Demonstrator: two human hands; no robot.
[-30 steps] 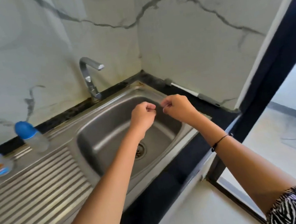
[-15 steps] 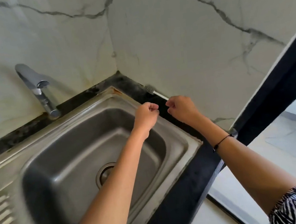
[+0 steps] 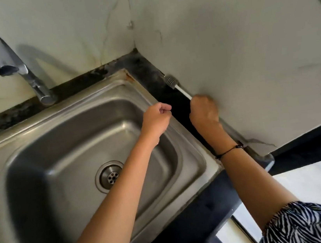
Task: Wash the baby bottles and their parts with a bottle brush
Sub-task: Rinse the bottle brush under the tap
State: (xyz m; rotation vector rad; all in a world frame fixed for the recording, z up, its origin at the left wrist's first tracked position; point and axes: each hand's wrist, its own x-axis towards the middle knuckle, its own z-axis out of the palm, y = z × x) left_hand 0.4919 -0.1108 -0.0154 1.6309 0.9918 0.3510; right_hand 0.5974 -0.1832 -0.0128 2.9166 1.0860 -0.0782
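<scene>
Reaching far right with the right hand [image 3: 203, 113] for the bottle brush [image 3: 171, 82], flat on the dark counter strip [image 3: 148, 67] between the sink [image 3: 90, 91] and the marble wall [image 3: 248, 48]. Bristle end pointing far, thin white handle running near and vanishing under the knuckles. Fingers curled down over that handle, yet blurred and hidden behind the back of the hand; cannot tell whether closed on it or merely touching. Left hand [image 3: 156, 119] just beside, above the right rim of the sink, curled into a loose fist with nothing seen inside. No bottles or parts anywhere in view.

Probably the pick-up of the brush, so hardly begun on the washing itself.

Possible trouble from here:

- Cramped slot against the wall: little room for fingers, so a shallow pinch on the thin handle and a slip on lifting.
- Once dropped, likely to tumble left into the basin or skid near toward the open end of the counter and off it.
- Grimy-looking strip and a rust-coloured stain at the sink's far right corner: dirt picked up by the bristles and carried into the bottles unless rinsed first under the tap [image 3: 15, 65].
- Lifting by the handle alone: bristle end sagging and dragging along that dirty surface.
- Left fist close by: a knock between hands when swinging the brush toward the basin.
</scene>
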